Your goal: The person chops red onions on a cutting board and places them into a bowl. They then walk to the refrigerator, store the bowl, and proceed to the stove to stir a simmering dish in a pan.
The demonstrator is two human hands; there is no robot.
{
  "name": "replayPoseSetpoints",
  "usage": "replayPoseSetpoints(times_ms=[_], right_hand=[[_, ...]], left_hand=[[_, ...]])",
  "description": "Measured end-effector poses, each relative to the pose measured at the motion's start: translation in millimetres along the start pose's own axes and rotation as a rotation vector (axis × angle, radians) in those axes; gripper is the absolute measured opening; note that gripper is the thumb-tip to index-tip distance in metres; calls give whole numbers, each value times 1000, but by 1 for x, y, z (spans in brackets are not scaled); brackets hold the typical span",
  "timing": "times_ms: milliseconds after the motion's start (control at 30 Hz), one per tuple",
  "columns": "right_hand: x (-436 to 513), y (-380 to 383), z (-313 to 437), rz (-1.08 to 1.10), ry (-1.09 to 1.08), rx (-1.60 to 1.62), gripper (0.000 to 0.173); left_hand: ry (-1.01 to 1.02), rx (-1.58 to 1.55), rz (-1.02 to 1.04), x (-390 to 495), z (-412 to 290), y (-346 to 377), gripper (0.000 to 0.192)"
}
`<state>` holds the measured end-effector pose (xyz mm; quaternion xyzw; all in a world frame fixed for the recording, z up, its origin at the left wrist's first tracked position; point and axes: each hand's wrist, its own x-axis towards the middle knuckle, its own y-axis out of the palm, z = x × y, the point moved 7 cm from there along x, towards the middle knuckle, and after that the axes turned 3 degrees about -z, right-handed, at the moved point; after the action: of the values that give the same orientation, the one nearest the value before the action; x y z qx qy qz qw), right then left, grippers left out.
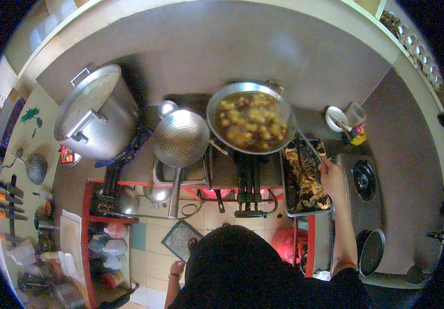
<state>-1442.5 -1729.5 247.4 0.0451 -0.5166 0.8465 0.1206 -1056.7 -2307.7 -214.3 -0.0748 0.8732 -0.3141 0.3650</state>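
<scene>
My right hand [328, 172] grips the long metal handle of a utensil [308, 141], which slants up to the right rim of a wide metal pan [211, 112]. Its head is not clear; it may lie in the liquid. Yellow-brown pieces of food [251, 121] crowd the dark bubbling liquid in the pan. Just left of my right hand is a metal tray [308, 213] of browned food, possibly fish or meat [303, 174]. My left hand [177, 267] hangs low beside my body, away from the stove; its fingers are partly hidden.
A big lidless-looking stockpot [110, 127] stands at the left. A perforated strainer [181, 139] rests over a rectangular metal pan [162, 178], its handle jutting forward. Burner valves [249, 208] project below the pan. Knives [9, 201] hang at far left. A white bowl [335, 116] sits back right.
</scene>
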Motion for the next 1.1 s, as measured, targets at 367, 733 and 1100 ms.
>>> replayPoseSetpoints(times_ms=[367, 733, 1100], right_hand=[[-2, 29, -38, 330, 325, 416, 34], [-18, -2, 39, 113, 3, 146, 34], [-18, 63, 81, 273, -80, 292, 34]], left_hand=[[-66, -28, 44, 4, 7, 5, 34], [219, 96, 96, 27, 23, 25, 37], [-6, -37, 13, 21, 17, 10, 39]])
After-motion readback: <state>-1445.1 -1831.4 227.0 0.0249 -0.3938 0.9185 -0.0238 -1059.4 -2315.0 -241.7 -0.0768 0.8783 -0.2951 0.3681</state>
